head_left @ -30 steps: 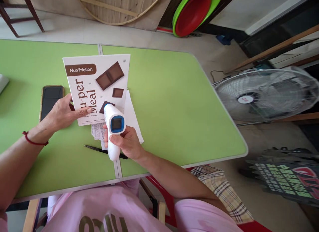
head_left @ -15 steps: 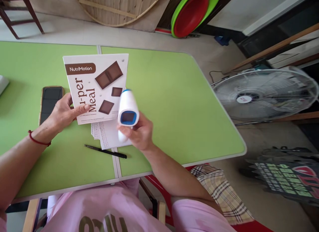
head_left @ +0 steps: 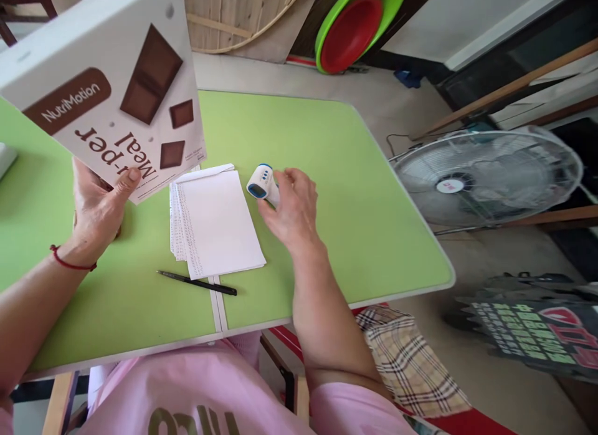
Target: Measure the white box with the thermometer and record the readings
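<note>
Left hand [head_left: 98, 204]: grasping the lower edge of a white cardboard box printed with brown chocolate pieces [head_left: 112, 105], thumb on the front, other fingers largely hidden.
NutriMotion box: held up and tilted above the left part of the light-green rectangular table with a pale rim [head_left: 336, 235].
Right hand [head_left: 296, 204]: curled around the handle of a white-and-blue plastic gun-shaped thermometer [head_left: 261, 181]; cannot tell whether gripping firmly or loosening.
Thermometer: just right of the paper, small screen towards the wearer; cannot tell whether fully resting on the tabletop.
Paper: lying as a stack of white rectangular sheets [head_left: 224, 226], lines of marks along the left side.
Pen: lying as a slim black pen [head_left: 199, 283] across the table seam, near the lower edge of the sheets.
</note>
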Demonstrator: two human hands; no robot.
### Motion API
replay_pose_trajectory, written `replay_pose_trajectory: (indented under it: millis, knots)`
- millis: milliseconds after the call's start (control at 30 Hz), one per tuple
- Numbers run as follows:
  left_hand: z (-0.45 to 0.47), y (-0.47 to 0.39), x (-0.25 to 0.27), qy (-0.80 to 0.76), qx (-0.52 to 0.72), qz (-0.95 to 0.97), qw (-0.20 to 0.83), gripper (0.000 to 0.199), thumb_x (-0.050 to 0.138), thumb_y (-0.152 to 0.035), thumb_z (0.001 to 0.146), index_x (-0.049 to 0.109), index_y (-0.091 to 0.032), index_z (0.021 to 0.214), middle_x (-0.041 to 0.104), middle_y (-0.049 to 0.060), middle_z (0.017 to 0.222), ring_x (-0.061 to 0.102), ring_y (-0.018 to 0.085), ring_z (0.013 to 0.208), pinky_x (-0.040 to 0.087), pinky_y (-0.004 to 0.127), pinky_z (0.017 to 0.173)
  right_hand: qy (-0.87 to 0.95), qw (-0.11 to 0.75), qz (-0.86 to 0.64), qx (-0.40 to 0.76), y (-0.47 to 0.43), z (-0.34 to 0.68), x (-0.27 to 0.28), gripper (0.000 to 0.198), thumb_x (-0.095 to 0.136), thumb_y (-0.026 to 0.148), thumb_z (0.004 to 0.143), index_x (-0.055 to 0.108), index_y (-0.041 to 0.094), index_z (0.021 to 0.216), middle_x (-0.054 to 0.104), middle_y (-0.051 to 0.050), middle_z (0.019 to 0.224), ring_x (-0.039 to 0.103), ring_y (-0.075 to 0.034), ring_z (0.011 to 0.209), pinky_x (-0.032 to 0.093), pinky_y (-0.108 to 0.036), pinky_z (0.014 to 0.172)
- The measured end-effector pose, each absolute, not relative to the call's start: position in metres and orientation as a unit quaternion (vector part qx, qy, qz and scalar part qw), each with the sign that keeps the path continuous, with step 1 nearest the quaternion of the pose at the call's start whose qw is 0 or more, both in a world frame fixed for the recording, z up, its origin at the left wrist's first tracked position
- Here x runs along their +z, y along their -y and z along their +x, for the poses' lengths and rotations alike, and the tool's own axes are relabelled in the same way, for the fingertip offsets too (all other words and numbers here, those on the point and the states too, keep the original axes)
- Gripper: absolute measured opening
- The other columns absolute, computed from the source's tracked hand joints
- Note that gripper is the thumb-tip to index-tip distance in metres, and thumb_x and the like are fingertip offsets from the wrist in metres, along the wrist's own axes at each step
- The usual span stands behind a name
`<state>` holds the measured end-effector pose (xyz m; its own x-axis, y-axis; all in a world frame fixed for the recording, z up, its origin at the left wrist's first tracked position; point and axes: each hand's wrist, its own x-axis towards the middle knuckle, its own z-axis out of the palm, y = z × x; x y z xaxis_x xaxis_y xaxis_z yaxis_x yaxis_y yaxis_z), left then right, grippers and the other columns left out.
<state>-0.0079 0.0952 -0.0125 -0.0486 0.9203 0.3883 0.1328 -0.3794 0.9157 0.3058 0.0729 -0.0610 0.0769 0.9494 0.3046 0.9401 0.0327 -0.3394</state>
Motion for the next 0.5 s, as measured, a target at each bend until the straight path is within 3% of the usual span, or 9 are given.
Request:
replay_pose_trajectory:
  millis: [67,133,200,300,367,500]
  knots:
    - [-0.007,-0.096,-0.013,-0.421,0.587,0.603,0.338,0.056,0.081,-0.044,0.085,0.045,-0.021,0.122,0.057,0.006,0.138,0.056,0.018,0.128,0.042,0.037,0.118,0.787,0.282,-0.54,0.098,-0.053,0.283,-0.051,0.021,0.058,0.034,0.096,0.068,0.018,0.105,0.066,-0.013,0.107,0.062,-0.025,0.1,0.053,-0.041,0.087]
    - [-0.007,-0.097,-0.015,-0.417,0.588,0.603,0.343,0.052,0.08,-0.039,0.086,0.045,-0.02,0.12,0.056,0.006,0.138,0.055,0.017,0.129,0.042,0.036,0.119,0.896,0.187,-0.357,0.185,-0.029,0.256,-0.044,0.019,0.059,0.034,0.097,0.069,0.019,0.089,0.068,-0.006,0.085,0.062,-0.018,0.079,0.051,-0.032,0.07]
    - [-0.007,-0.098,-0.017,-0.416,0.592,0.595,0.35,0.054,0.082,-0.038,0.085,0.044,-0.019,0.119,0.057,0.007,0.135,0.056,0.016,0.127,0.043,0.036,0.118,0.935,0.099,-0.318,0.119,-0.009,0.231,-0.041,0.02,0.068,0.031,0.092,0.068,0.015,0.08,0.067,-0.007,0.078,0.061,-0.019,0.073,0.044,-0.031,0.06]
    - [-0.008,-0.099,-0.018,-0.415,0.595,0.585,0.363,0.059,0.084,-0.037,0.083,0.041,-0.02,0.12,0.058,0.006,0.132,0.058,0.016,0.124,0.047,0.035,0.113,0.948,0.044,-0.311,0.058,0.006,0.211,-0.044,0.014,0.064,0.014,0.091,0.066,0.013,0.076,0.066,-0.008,0.075,0.06,-0.019,0.071,0.038,-0.03,0.057]
    - [-0.009,-0.1,-0.016,-0.424,0.581,0.588,0.371,0.061,0.084,-0.038,0.081,0.041,-0.021,0.12,0.059,0.006,0.13,0.059,0.017,0.121,0.05,0.034,0.107,0.956,0.063,-0.275,0.083,0.004,0.212,-0.047,0.017,0.061,0.011,0.088,0.064,0.014,0.072,0.064,-0.005,0.07,0.057,-0.017,0.066,0.033,-0.03,0.055]
    - [-0.011,-0.114,-0.01,-0.507,0.5,0.62,0.328,0.067,0.084,-0.043,0.077,0.044,-0.019,0.126,0.062,0.007,0.127,0.062,0.021,0.106,0.053,0.036,0.092,0.917,0.21,-0.264,0.212,-0.017,0.228,-0.051,0.011,0.056,0.015,0.085,0.061,0.016,0.076,0.063,-0.001,0.071,0.054,-0.012,0.065,0.036,-0.026,0.056]
